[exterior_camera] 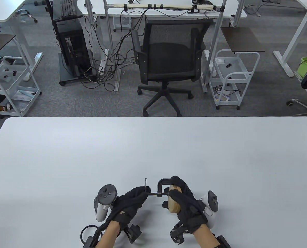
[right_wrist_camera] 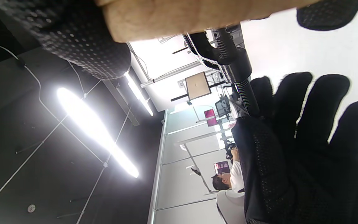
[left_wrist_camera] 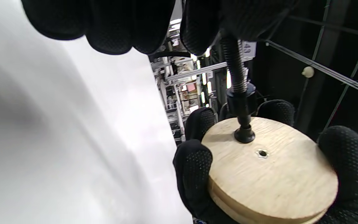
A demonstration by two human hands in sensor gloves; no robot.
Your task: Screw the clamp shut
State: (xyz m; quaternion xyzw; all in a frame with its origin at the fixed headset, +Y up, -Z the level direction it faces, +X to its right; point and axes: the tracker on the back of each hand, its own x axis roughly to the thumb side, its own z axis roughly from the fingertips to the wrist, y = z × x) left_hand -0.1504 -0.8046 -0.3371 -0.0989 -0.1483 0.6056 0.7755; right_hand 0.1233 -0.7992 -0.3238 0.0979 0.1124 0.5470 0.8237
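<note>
A black C-clamp (exterior_camera: 161, 186) is held above the near edge of the white table (exterior_camera: 153, 149), its frame arching over a round wooden disc (exterior_camera: 174, 202). My right hand (exterior_camera: 185, 200) grips the disc (left_wrist_camera: 272, 174) on edge. My left hand (exterior_camera: 135, 200) grips the clamp's threaded screw (left_wrist_camera: 234, 67) by its thin cross handle (exterior_camera: 146, 185). In the left wrist view the screw's round pad (left_wrist_camera: 244, 135) sits against the disc's flat face, beside a small centre hole. The right wrist view shows the disc's rim (right_wrist_camera: 197, 15), the clamp's frame (right_wrist_camera: 225, 59) and my left fingers (right_wrist_camera: 303, 130) around the screw.
A black office chair (exterior_camera: 166, 62) stands beyond the table's far edge, with white wire carts (exterior_camera: 232, 77) to either side and a computer stand (exterior_camera: 70, 44) with cables at the back left.
</note>
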